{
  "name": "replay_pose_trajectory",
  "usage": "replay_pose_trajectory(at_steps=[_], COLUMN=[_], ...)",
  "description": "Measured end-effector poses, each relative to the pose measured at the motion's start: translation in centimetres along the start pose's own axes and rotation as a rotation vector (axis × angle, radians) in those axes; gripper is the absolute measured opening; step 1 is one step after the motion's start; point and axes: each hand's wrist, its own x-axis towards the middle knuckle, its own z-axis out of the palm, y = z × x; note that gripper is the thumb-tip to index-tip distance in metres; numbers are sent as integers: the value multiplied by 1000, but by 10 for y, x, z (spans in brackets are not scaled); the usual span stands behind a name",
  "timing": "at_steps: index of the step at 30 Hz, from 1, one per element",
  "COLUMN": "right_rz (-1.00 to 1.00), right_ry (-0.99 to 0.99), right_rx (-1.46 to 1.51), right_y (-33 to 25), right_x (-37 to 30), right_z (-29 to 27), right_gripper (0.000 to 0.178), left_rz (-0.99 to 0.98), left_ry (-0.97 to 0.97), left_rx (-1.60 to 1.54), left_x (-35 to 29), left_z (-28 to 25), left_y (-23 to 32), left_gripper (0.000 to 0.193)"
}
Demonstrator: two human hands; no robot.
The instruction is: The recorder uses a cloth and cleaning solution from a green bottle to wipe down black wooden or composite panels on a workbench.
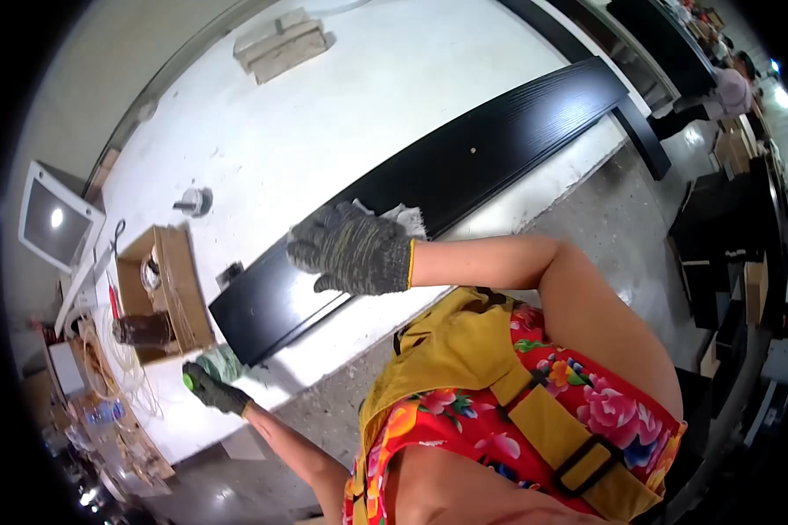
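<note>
A long black board (499,131) with a glossy wood-grain face lies diagonally across the white table. My right hand (355,249), in a dark grey knit glove with a yellow cuff edge, presses on the board's near left part. From under it sticks out a crumpled whitish rag (404,219); the fingertips' hold on it is partly hidden. Beside the board's left end, my left hand (214,394), in a matching glove, grips a translucent greenish plastic bottle (221,362) with a bright green cap, at the table's near edge. A small pale spot shows on the board.
An open cardboard box (188,289) with a brown jar (144,331) stands left of the board. Behind it are a white-framed lamp-like panel (57,217) and a small round holder (197,202). Wrapped blocks (280,48) lie at the back. Another person (731,92) is at far right.
</note>
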Motion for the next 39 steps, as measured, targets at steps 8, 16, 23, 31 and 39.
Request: replay_pose_trajectory(at_steps=[8, 16, 23, 31, 39], right_rz=[57, 296, 590, 466, 401], right_ry=[58, 240, 465, 596, 502], right_rx=[-40, 434, 1584, 1451, 1436], right_y=[11, 40, 41, 96, 96], right_x=[-2, -60, -94, -177, -150], right_z=[-2, -28, -54, -13, -88], right_gripper=[33, 23, 37, 34, 44], left_rz=[263, 266, 226, 27, 57], left_ry=[-74, -296, -787, -1428, -1672], left_rx=[57, -63, -60, -297, -106], left_x=[7, -68, -146, -206, -264], left_z=[30, -13, -15, 101, 176], left_y=[-16, 61, 173, 248, 265], left_gripper=[34, 40, 57, 54, 50])
